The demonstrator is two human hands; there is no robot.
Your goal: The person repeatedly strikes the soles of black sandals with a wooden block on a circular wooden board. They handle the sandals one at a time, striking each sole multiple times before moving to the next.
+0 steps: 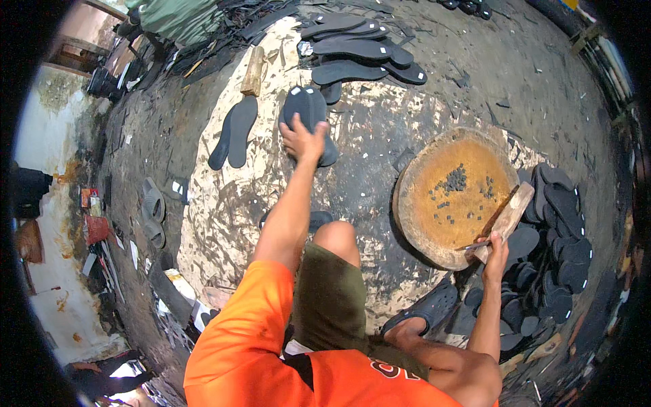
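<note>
Reaching well forward, the left hand (302, 138) lies spread with fingers pressed flat on a stack of dark sandal soles (308, 115) lying on the scarred, paint-flecked floor board (224, 217), so the step in hand looks like picking the next sole off that stack; the hand rests on top and has not closed round anything yet. The right hand (494, 248) is wrapped tight about the lower end of a wooden mallet block (507, 216), which leans across the near edge of a round wooden cutting block (453, 193); small dark punched bits (456, 180) are scattered over its worn orange face. To my eye the next move calls for curling the fingers under the top sole alone, so the one beneath stays put, and bringing it back across to the round block without knocking the mallet. One more pair of soles (234, 132) lies just left of the stack, a short wooden block (253, 70) beyond them, and a fanned row of soles (359, 47) farther off. A heap of cut sole pieces (553, 251) crowds the person's right side. The person sits low, knee (336, 237) raised, a dark clog (424, 308) on the foot. Around the board the concrete floor (475, 74) is grimy and strewn with scraps, with clutter along the left wall (47, 224).
</note>
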